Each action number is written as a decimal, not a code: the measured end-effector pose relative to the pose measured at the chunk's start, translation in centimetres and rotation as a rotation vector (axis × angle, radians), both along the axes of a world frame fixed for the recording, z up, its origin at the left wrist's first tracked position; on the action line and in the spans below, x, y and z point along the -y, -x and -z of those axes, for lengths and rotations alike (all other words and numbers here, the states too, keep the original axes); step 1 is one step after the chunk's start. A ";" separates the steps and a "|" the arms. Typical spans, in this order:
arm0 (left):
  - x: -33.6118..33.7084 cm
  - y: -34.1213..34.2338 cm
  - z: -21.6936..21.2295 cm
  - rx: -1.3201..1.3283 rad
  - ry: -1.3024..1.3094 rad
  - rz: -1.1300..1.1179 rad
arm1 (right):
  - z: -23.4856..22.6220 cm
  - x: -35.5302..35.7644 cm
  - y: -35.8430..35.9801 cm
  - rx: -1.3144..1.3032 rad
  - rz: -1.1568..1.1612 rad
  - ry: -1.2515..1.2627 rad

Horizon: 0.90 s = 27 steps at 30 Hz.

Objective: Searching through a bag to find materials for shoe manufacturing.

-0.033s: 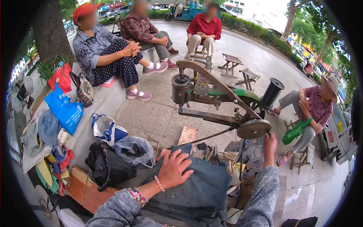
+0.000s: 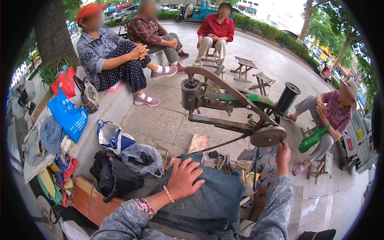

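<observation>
Over at the patcher machine (image 2: pixel 224 104), nothing's really moved: left hand (image 2: pixel 182 178) still flat and open on the blue-grey cloth (image 2: pixel 216 196), right hand (image 2: pixel 283 154) seemingly gripping the handwheel (image 2: pixel 268 137) crank.

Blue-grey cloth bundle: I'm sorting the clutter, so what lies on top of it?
The left hand lies flat, palm down, on the blue-grey cloth bundle, with its fingers spread. What the bundle covers beneath it cannot be seen.

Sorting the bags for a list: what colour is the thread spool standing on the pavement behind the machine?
Black; the thread spool shows best in the head view.
</observation>
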<state>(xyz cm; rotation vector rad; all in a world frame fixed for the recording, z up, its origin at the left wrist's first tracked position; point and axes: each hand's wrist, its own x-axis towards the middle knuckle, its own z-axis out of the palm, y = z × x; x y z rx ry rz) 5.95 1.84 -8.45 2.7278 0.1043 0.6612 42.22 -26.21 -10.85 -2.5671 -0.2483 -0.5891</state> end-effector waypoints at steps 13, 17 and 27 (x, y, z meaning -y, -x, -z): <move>0.8 -1.6 0.0 -0.031 -0.009 0.042 | -7.4 -8.0 5.6 -0.035 -0.146 -0.142; 0.6 -1.3 -0.1 -0.026 -0.024 0.014 | -6.4 -4.2 2.4 0.039 -0.058 -0.055; 0.7 -1.5 0.0 -0.035 -0.029 0.018 | 5.8 -8.2 5.5 -0.276 -0.080 -0.012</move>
